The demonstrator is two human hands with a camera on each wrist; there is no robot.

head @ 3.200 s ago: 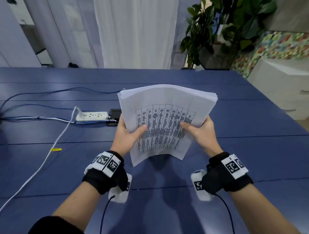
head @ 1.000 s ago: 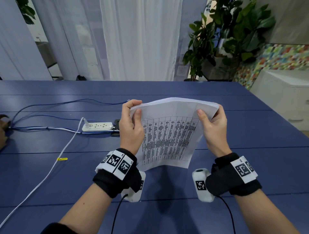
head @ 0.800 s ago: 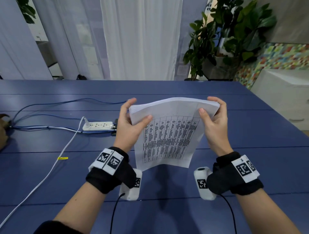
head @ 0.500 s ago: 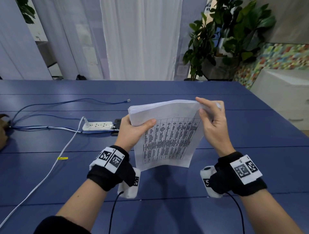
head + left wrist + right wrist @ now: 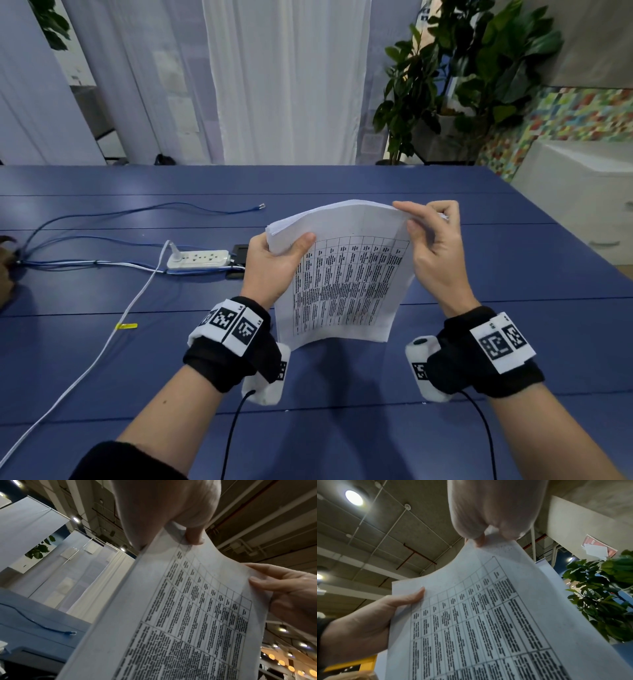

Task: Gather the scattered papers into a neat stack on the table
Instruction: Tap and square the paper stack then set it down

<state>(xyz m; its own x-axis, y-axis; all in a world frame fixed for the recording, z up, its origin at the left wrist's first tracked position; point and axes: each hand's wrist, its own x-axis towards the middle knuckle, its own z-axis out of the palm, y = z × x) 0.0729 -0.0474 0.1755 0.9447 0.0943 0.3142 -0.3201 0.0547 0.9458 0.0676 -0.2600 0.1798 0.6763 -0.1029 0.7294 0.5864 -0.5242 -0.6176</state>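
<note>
I hold the papers (image 5: 342,274) upright above the near middle of the table (image 5: 513,240). My left hand (image 5: 270,270) clamps the top left corner, thumb in front, fingers behind. My right hand (image 5: 435,253) pinches the top right edge with curled fingers, probably so I can square the sheets before laying them down.

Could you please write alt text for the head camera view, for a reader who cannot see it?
Two hands hold a stack of printed papers upright above a blue table: the left hand grips its upper left corner, the right hand pinches the upper right. A white power strip and cables lie to the left.
</note>
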